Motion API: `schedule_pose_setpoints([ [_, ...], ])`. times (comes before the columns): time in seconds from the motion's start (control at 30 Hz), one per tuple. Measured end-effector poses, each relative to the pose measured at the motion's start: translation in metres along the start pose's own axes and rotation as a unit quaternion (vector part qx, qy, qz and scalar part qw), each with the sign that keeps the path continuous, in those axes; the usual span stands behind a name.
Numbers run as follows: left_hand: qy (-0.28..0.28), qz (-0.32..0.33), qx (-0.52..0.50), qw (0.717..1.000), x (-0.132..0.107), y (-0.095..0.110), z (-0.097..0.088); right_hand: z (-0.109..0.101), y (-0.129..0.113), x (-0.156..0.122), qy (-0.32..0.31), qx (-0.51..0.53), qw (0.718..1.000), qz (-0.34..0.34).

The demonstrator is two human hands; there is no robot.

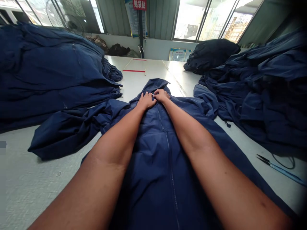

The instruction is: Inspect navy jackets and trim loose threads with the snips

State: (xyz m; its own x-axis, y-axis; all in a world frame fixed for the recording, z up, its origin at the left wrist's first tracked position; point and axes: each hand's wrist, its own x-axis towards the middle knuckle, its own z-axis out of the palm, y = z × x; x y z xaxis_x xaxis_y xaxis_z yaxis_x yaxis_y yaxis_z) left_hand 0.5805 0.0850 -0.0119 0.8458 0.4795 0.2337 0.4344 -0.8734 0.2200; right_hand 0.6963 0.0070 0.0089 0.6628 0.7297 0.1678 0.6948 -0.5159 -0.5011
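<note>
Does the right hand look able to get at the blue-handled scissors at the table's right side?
Probably yes. The right hand rests at the collar of the navy hooded jacket, and only that flat-lying jacket lies between it and the blue-handled scissors; no pile blocks the way.

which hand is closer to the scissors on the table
Right. The scissors lie to the right of the right hand; the left hand sits farther off, left of it.
</note>
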Motion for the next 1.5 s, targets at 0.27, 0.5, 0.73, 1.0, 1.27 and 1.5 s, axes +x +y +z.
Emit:
schedule_pose_setpoints([
  [0.27,-0.053,0.012,0.001,0.999,0.0,0.001,-0.005,0.004,0.006,-0.017,0.061,-0.017,0.997,-0.041],
  [0.5,-0.025,0.018,0.019,0.999,-0.003,0.004,-0.006,0.001,0.002,-0.027,0.082,-0.059,0.992,-0.078],
  [0.73,-0.013,0.011,0.027,0.999,-0.004,0.006,-0.008,0.003,0.004,-0.028,0.074,-0.087,0.988,-0.107],
  [1.0,-0.011,-0.001,0.02,1.0,-0.002,0.01,-0.011,-0.002,0.011,-0.036,0.051,-0.093,0.982,-0.159],
  [1.27,-0.016,0.009,-0.008,1.0,-0.012,0.011,-0.018,-0.016,0.018,-0.063,0.034,-0.094,0.966,-0.238],
  [1.5,0.017,0.025,-0.016,0.999,-0.016,0.018,-0.024,-0.043,0.024,-0.111,0.0,-0.088,0.941,-0.326],
])
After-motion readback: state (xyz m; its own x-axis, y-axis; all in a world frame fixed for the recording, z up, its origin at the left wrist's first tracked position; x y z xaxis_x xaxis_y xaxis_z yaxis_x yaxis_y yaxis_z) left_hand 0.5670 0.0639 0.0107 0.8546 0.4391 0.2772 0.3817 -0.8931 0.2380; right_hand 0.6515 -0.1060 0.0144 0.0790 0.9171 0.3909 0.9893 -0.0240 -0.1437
